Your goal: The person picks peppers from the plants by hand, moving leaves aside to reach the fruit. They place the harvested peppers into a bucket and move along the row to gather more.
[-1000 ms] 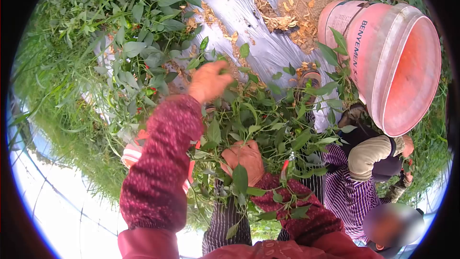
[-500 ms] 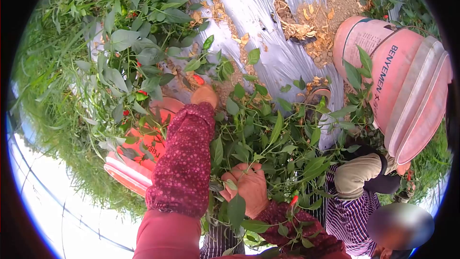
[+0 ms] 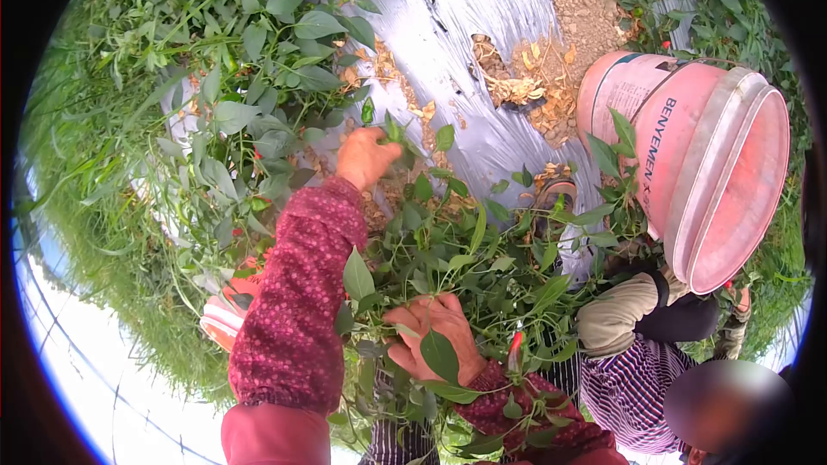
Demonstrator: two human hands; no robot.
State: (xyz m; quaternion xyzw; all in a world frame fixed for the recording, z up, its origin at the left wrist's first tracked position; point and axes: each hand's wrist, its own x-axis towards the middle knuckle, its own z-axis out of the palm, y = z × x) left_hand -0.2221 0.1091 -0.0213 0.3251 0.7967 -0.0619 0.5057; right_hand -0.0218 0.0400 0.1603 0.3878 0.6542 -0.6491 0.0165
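My left hand (image 3: pixel 369 158) reaches past the near foliage, fingers bent and pressed together beside a leafy pepper shoot (image 3: pixel 394 131). What lies between its fingertips is hidden. Just above it hangs a green chili pepper (image 3: pixel 368 110). Lower down, my right hand (image 3: pixel 441 336) has its fingers curled around stems of the pepper plant (image 3: pixel 482 271), with a leaf covering part of its back. Near my right wrist hangs a red chili pepper (image 3: pixel 515 351). A red bucket (image 3: pixel 222 320) is mostly hidden behind my left sleeve and leaves.
On the right a large pink bucket (image 3: pixel 689 155) lies tilted with its mouth facing down and right. A co-worker (image 3: pixel 637 379) is close by at lower right. Silver plastic mulch (image 3: pixel 448 17) with dry leaves runs between plant rows. Dense plants (image 3: pixel 233 43) stand at left.
My left hand has turned, fingers now toward the right, and the red chili pepper by its fingertips is out of sight. My right hand stays among the stems. The view has shifted slightly.
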